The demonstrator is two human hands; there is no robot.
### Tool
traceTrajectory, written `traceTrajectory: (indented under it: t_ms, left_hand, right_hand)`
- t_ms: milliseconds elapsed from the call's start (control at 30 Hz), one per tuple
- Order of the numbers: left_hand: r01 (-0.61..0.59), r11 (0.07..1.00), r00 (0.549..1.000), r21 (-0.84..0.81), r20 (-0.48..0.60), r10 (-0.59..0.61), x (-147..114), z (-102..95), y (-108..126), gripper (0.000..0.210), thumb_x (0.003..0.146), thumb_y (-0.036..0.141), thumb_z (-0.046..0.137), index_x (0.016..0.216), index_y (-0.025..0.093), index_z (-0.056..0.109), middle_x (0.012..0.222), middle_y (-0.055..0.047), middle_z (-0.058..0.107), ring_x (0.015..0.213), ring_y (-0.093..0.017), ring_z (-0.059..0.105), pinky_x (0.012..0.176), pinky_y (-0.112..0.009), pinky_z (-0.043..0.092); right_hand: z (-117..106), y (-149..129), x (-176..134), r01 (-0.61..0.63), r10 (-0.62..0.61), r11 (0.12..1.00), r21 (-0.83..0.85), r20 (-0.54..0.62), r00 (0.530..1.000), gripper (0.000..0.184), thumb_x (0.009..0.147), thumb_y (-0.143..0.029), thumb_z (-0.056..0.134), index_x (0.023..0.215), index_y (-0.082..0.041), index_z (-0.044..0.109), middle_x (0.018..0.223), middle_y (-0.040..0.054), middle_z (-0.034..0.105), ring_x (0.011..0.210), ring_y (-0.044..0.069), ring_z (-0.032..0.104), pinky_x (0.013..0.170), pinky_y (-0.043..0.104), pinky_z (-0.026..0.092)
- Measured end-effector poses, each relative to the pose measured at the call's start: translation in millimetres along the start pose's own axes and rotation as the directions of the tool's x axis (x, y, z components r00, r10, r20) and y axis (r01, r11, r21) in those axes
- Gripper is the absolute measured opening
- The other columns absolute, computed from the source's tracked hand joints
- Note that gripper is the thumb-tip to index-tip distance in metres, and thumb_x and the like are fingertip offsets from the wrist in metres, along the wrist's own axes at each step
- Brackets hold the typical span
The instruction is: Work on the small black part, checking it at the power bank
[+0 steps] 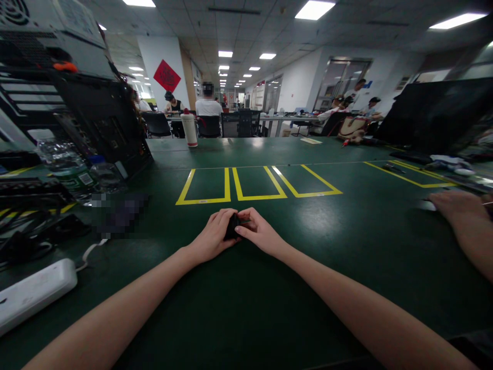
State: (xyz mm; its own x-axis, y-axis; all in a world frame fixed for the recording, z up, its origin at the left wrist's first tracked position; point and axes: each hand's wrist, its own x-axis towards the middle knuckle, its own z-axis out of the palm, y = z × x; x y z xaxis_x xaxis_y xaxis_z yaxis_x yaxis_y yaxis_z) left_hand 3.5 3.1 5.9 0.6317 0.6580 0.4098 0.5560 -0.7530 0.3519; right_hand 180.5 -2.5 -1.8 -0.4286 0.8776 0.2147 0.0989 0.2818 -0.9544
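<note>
In the middle of the green table (323, 267), both of my hands meet around a small black object (231, 226). My left hand (211, 237) wraps its left side, fingers over the top. From the right, my right hand (262, 235) pinches at it with thumb and curled fingers. Most of the object is hidden by my fingers, so its kind cannot be made out. Just beyond my hands, yellow tape outlines (262, 197) mark three open-backed boxes on the table top.
On the left stand an opened computer case (103, 123), water bottles (65, 164) and a white power strip (38, 293). A white tumbler (189, 129) stands at the far edge. Another person's hand (458, 203) rests at right, near a black monitor (435, 118).
</note>
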Motion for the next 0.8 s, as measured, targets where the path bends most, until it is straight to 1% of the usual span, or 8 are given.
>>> traceTrajectory:
  t_ms: [67,133,233,333,567,700,800]
  left_hand:
    - [0.001,1.000,1.000,-0.004,0.018,-0.001,-0.5,-2.3,1.4,0.052,0.077,0.023,0.057,0.120,0.023,0.029,0.119,-0.009,0.044,0.113,-0.027,0.043,0.095,-0.050,0.034]
    - [0.007,1.000,1.000,-0.004,0.030,-0.006,-1.2,-4.4,2.6,0.052,0.077,0.023,0.057,0.121,0.023,0.028,0.120,-0.009,0.044,0.114,-0.027,0.042,0.095,-0.049,0.034]
    - [0.015,1.000,0.999,0.003,0.034,-0.015,-1.7,-5.4,3.1,0.053,0.078,0.023,0.056,0.121,0.022,0.027,0.120,-0.010,0.043,0.114,-0.027,0.041,0.096,-0.049,0.033]
    - [0.012,1.000,0.999,0.007,0.045,-0.013,-1.5,-5.3,3.0,0.054,0.078,0.022,0.056,0.122,0.022,0.026,0.121,-0.010,0.042,0.115,-0.026,0.040,0.097,-0.049,0.032]
    - [0.008,1.000,0.999,-0.004,0.042,-0.008,-1.3,-8.0,5.0,0.052,0.079,0.025,0.056,0.122,0.022,0.027,0.121,-0.009,0.042,0.115,-0.025,0.041,0.098,-0.048,0.032]
    - [0.015,1.000,0.999,-0.008,0.048,-0.014,-1.3,-5.3,2.7,0.053,0.078,0.024,0.057,0.122,0.021,0.028,0.122,-0.009,0.041,0.115,-0.025,0.040,0.098,-0.047,0.031]
    - [0.018,1.000,0.999,-0.004,0.027,-0.018,-0.6,-3.0,1.4,0.053,0.077,0.024,0.058,0.121,0.021,0.029,0.120,-0.009,0.043,0.113,-0.025,0.042,0.098,-0.048,0.031]
  right_hand:
    - [-0.4,1.5,-0.1,-0.034,0.034,0.999,-0.023,0.001,0.999,0.031,0.078,-0.029,0.056,0.105,-0.021,0.045,0.105,0.0048,0.052,0.099,0.018,0.053,0.087,0.040,0.045]
    - [-1.0,1.3,-0.6,-0.048,0.049,0.998,-0.031,0.013,0.999,0.030,0.078,-0.029,0.055,0.105,-0.021,0.045,0.103,0.0048,0.053,0.098,0.018,0.053,0.088,0.041,0.044]
    - [-1.8,-3.0,-2.4,-0.030,0.030,1.000,-0.010,0.046,0.999,0.025,0.078,-0.027,0.055,0.101,-0.021,0.047,0.102,0.0032,0.053,0.097,0.017,0.054,0.088,0.041,0.045]
    - [-1.9,-8.0,-3.8,-0.010,0.010,1.000,0.008,0.069,0.998,0.026,0.076,-0.025,0.058,0.098,-0.021,0.046,0.100,0.0015,0.052,0.096,0.017,0.055,0.088,0.039,0.045]
    - [-0.2,-6.2,-1.7,0.006,-0.007,0.999,0.052,0.028,1.000,0.020,0.078,-0.026,0.056,0.094,-0.022,0.046,0.096,0.0004,0.052,0.090,0.016,0.057,0.077,0.035,0.051]
    - [-0.3,-6.0,-2.0,0.002,-0.003,0.999,0.038,0.033,0.999,0.022,0.078,-0.025,0.055,0.098,-0.022,0.046,0.102,0.0019,0.051,0.095,0.016,0.056,0.082,0.036,0.049]
    - [-0.7,-3.7,-1.3,-0.021,0.021,1.000,0.011,-0.001,1.000,0.029,0.077,-0.025,0.057,0.103,-0.021,0.045,0.107,0.0044,0.050,0.100,0.018,0.053,0.087,0.038,0.046]
